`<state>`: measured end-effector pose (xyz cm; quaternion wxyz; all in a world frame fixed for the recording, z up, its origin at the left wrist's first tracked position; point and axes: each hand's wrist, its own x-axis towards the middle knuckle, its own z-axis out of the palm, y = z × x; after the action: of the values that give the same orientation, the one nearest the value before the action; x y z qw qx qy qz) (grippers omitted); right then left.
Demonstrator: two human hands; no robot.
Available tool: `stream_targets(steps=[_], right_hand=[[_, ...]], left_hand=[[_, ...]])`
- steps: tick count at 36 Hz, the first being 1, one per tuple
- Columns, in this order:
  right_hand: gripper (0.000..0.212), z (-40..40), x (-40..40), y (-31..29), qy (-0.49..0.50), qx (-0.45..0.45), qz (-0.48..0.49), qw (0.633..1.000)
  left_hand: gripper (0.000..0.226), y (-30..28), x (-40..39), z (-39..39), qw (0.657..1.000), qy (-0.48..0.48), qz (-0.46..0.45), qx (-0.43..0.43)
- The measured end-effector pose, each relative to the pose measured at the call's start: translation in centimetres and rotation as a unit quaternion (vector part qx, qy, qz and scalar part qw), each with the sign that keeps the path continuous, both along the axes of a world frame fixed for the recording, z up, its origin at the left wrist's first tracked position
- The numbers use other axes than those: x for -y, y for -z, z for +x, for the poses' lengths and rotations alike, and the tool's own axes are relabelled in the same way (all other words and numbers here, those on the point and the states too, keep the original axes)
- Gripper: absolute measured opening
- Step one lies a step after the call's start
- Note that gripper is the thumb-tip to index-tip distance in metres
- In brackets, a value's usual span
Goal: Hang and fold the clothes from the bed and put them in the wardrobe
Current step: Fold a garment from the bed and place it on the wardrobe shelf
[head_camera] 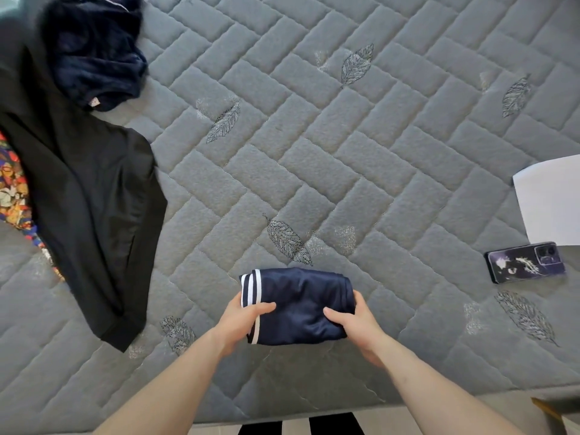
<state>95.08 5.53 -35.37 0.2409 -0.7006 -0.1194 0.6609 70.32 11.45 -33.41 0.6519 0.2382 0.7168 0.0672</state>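
A folded navy garment with white stripes (298,304) lies near the front edge of the grey quilted bed (345,152). My left hand (241,321) grips its left side, thumb on top beside the stripes. My right hand (354,324) grips its right side, thumb on top and fingers tucked under the edge. A black garment (88,208) lies spread at the left. Above it sits a crumpled dark navy fluffy garment (97,54). A colourful patterned cloth (12,189) peeks out from under the black garment at the far left.
A phone in a dark patterned case (525,262) lies on the bed at the right, beside a white sheet of paper (552,199). The bed's front edge runs along the bottom, with a striped floor (298,426) below.
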Motion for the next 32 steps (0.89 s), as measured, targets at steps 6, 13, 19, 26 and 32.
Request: stream_targets(steps=[6, 13, 19, 26, 32], right_hand=[[0.053, 1.1, 1.0, -4.7, -0.012, 0.002, 0.034, 0.999], [0.056, 1.7, 1.2, -6.0, -0.062, 0.054, 0.058, 0.995], [0.051, 1.5, -0.6, -2.7, -0.057, 0.065, 0.082, 0.993], [0.054, 1.0, -3.8, -0.4, -0.034, 0.088, 0.12, 0.988], [0.067, 1.4, -4.4, 1.0, -0.045, 0.094, 0.081, 0.991]], left_hand=[[0.045, -5.1, 1.8, 1.3, 0.999, -0.042, 0.007, 0.023], [0.042, -5.8, 2.8, 1.8, 0.998, -0.011, 0.063, -0.017], [0.025, -2.0, 0.1, 2.3, 0.983, 0.074, 0.144, -0.086], [0.065, 2.1, -4.3, 2.0, 0.957, 0.161, 0.149, -0.191], [0.112, 1.2, -8.1, 3.6, 0.88, 0.286, 0.272, -0.265]])
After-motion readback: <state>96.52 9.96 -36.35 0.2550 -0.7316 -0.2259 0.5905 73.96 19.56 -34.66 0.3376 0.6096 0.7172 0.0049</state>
